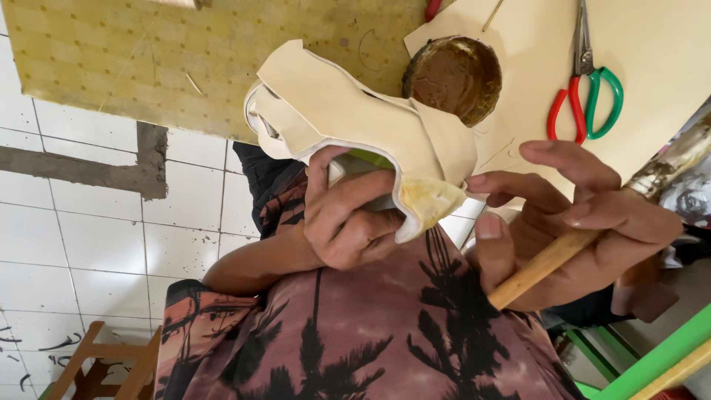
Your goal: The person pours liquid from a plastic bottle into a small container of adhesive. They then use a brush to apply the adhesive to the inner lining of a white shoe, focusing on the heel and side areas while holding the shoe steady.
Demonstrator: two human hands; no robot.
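Observation:
My left hand (344,215) grips a cream-coloured shoe upper (355,111) stretched over a form, held up at the middle of the view. A yellowish, glue-wet flap of the upper (428,200) hangs at its lower right edge. My right hand (570,222) is shut on a brush with a wooden handle (541,263) and a metal ferrule (670,163); its fingertips reach toward that flap. The bristles are out of view.
A round tin of brown glue (453,78) sits on a cream sheet (666,67) beside red-and-green-handled scissors (585,92). A yellow dotted board (148,52) lies at upper left over a white tiled floor (89,237). A small wooden stool (104,367) stands at lower left.

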